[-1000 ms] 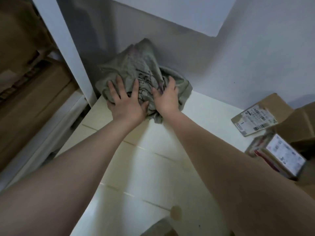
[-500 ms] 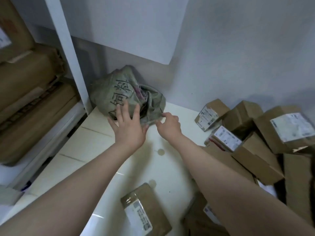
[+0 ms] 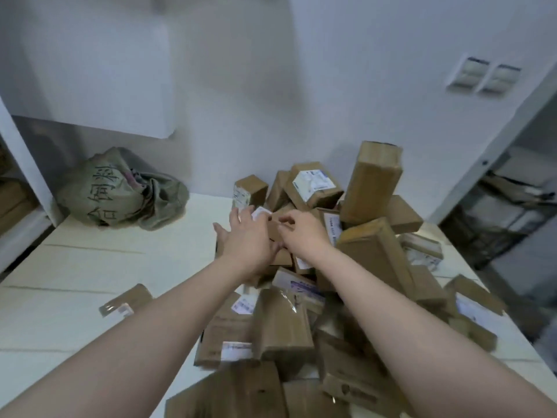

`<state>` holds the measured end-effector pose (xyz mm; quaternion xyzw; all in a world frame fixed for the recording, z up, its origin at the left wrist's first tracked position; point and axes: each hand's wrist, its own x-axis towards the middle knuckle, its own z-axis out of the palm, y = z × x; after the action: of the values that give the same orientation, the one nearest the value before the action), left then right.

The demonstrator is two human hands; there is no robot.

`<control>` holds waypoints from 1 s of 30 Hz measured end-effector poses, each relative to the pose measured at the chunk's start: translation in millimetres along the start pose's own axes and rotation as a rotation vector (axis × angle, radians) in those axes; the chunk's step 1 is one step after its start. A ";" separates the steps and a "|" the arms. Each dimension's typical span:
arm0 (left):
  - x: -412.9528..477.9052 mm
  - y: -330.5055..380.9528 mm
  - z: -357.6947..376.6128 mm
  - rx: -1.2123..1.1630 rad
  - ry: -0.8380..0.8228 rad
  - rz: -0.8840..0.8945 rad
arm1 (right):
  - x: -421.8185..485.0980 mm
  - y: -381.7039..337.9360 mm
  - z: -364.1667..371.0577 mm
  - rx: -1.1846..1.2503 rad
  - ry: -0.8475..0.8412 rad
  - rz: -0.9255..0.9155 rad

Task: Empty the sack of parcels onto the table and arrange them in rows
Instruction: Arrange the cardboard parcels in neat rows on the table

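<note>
**Parcels heaped on counter; sack crumpled in far-left corner**

- Counter [image 3: 90, 267]: white and long, with faint seams running across it. The far edge meets the wall.
- Pile of parcels [image 3: 373, 257]: brown cartons with white labels, heaped on the right half of the counter, overlapping and tilted in every direction. No rows formed. The near end is cut off by the bottom of the frame. Both forearms lie across the pile and cover its middle.
- Sack [image 3: 114, 191]: grey-green with black printed characters, slumped on the far-left corner of the counter against the wall. It is well apart from the pile.
- Tall parcel [image 3: 373, 179]: stands on end at the top of the pile, leaning slightly.
- Lone parcel [image 3: 126, 300]: lies flat on the counter, left of the pile and apart from it.
- Left grip [image 3: 244, 236]: fingers straight, thumb spread, laid on the far-left side of the pile, with nothing clasped.
- Right grip [image 3: 301, 233]: just beside the left, fingers curled over a carton. Blur hides whether anything is held.
- Wall switches [image 3: 485, 75]: a pair, upper right, smeared.
- Labels are unreadable.
</note>
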<state>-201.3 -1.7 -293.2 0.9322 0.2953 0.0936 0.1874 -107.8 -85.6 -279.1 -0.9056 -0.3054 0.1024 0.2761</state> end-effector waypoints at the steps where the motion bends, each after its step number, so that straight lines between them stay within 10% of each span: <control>1: -5.7 24.9 7.2 0.025 -0.019 0.035 | -11.5 19.0 -20.3 -0.026 0.044 0.003; 7: -26.3 132.6 53.2 0.057 -0.155 0.185 | -59.3 123.4 -108.4 -0.117 0.356 0.170; 21: 28.0 95.4 112.3 0.407 -0.296 0.337 | -30.8 197.8 -79.5 -0.103 0.037 0.484; 30: 40.8 11.7 74.8 0.333 -0.131 0.011 | 19.7 124.3 -34.3 0.217 -0.232 0.386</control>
<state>-141.0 -8.6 -354.1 0.9560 0.2888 -0.0167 0.0486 -18.2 -170.8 -321.0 -0.8943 -0.1437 0.2889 0.3102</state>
